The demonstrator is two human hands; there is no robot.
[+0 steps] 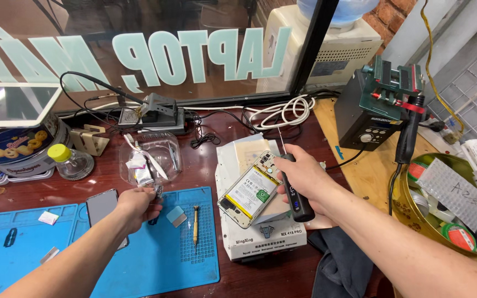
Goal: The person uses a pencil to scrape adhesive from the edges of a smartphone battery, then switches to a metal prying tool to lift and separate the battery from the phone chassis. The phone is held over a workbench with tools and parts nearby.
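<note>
Your right hand [305,174] is wrapped around a black electric screwdriver [295,190], its thin bit pointing up and away from you. The hand rests against the right edge of an opened phone [249,196], back cover off and battery showing, which lies tilted on a white heating pad machine [263,240] on the counter [205,160]. Your left hand [136,205] reaches over the top edge of the blue work mat [155,259], fingers pinched on something small beside a clear plastic tray [150,157]; what it grips is too small to tell. A dark phone [101,205] lies just left of that hand, and a small yellow-handled screwdriver [195,223] lies on the mat to its right.
</note>
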